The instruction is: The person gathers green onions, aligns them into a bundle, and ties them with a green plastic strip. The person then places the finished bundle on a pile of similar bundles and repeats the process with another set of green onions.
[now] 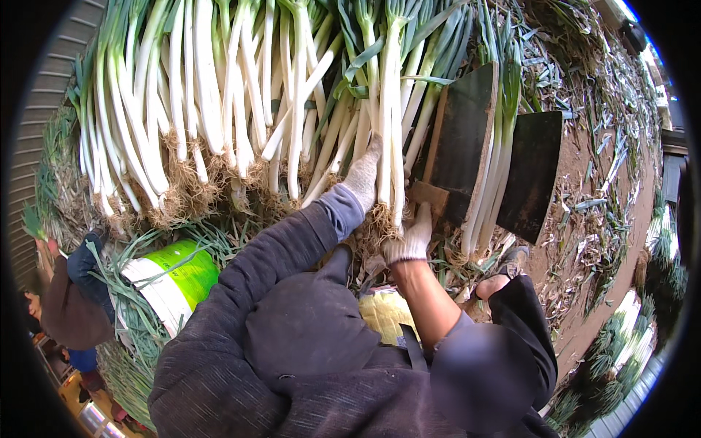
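Observation:
My left hand point(364, 175), in a pale knit glove, is closed around a few long-stalked green onions point(390, 109). Their white stems point toward me, with brown roots point(383, 220) hanging at the near end. My right hand point(412, 236), gloved too, is at those roots; its fingers are partly hidden, so its grip cannot be told. Just beyond its fingertips is a small wooden block point(429, 197), beside a dark upright board point(463, 142). Several more green onions point(493, 180) stand between this board and a second dark panel point(528, 175).
A broad row of green onions point(208, 87) lies ahead to the left. A white-and-green bucket point(175, 279) lies tipped at my left among leaves. Trimmed leaf scraps point(591, 164) litter the dirt floor on the right. Another person point(82, 290) is at far left.

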A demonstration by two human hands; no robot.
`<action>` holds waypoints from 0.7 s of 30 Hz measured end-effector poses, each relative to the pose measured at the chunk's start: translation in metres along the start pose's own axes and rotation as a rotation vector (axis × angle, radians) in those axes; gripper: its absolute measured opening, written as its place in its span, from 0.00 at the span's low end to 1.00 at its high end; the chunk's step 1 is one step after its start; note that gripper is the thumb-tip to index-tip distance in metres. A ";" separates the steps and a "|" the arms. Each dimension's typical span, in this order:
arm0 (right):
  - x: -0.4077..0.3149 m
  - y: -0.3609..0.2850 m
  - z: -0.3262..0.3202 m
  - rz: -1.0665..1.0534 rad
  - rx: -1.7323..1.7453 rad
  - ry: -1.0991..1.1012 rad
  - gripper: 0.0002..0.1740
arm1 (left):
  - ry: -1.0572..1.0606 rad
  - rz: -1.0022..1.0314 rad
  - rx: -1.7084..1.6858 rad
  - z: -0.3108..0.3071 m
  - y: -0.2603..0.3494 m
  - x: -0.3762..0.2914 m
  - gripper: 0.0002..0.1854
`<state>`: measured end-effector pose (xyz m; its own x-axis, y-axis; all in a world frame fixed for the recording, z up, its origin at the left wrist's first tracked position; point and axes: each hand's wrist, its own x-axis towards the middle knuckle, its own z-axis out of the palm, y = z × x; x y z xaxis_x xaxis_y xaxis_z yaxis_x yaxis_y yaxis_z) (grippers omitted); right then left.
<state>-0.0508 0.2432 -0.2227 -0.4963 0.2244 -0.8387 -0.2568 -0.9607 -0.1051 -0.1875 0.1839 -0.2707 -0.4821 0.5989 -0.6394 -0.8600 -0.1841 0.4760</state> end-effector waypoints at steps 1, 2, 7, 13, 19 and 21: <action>0.018 0.000 0.006 0.007 0.063 -0.015 0.38 | 0.036 0.007 0.006 0.003 -0.005 0.006 0.41; 0.031 -0.003 0.009 -0.102 -0.044 0.166 0.36 | 0.052 0.004 0.021 0.001 -0.005 0.009 0.41; 0.061 -0.003 0.028 -0.684 -1.133 0.032 0.35 | 0.256 0.160 0.190 0.004 0.003 0.016 0.34; 0.040 -0.049 0.053 -0.019 -1.298 -0.310 0.28 | 0.101 -0.108 1.031 0.009 0.055 -0.009 0.56; -0.025 -0.039 0.013 0.098 -1.056 -0.444 0.25 | 0.568 0.221 0.874 0.042 0.155 0.039 0.35; -0.039 -0.039 0.003 0.086 -1.054 -0.380 0.25 | 0.548 0.195 1.571 0.037 0.181 0.055 0.30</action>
<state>-0.0238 0.2722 -0.1846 -0.7457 0.0129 -0.6662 0.5305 -0.5935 -0.6053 -0.3638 0.2120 -0.1971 -0.8430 0.2763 -0.4616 0.0439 0.8906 0.4528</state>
